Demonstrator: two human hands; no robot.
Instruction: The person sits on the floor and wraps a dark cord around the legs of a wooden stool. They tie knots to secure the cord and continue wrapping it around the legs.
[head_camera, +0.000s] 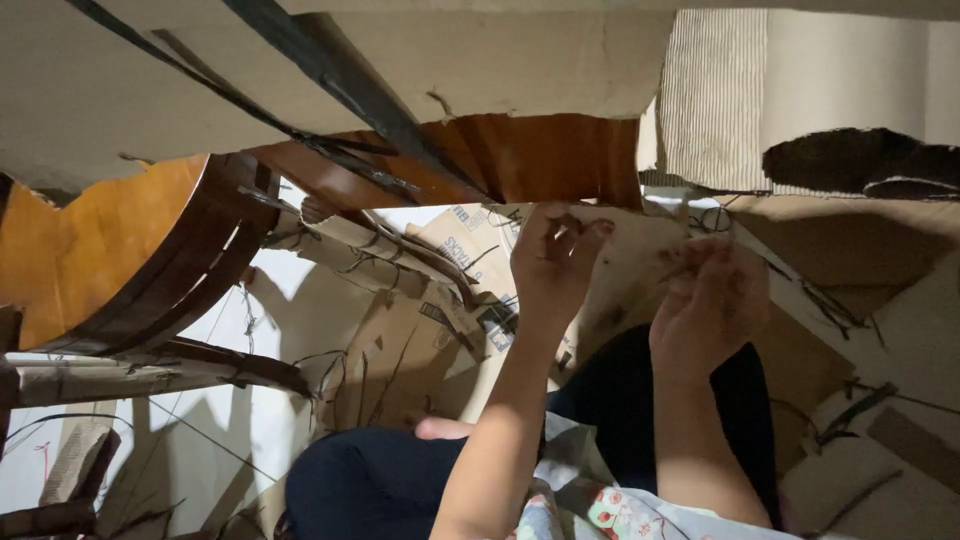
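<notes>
Both hands are pinching the torn edge of a brown cardboard sheet (640, 270) at centre: left hand (550, 262) beside right hand (712, 310). A printed box (470, 250) is lying left, wooden furniture (100, 250) crowding far left.

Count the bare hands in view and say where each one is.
2. The left hand grips the cardboard sheet near the centre; the right hand pinches it just to the right. Others may be hidden.

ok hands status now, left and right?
Left hand: closed, pinching the cardboard sheet.
Right hand: fingers curled on the same sheet's edge; firm grip cannot be told.
</notes>
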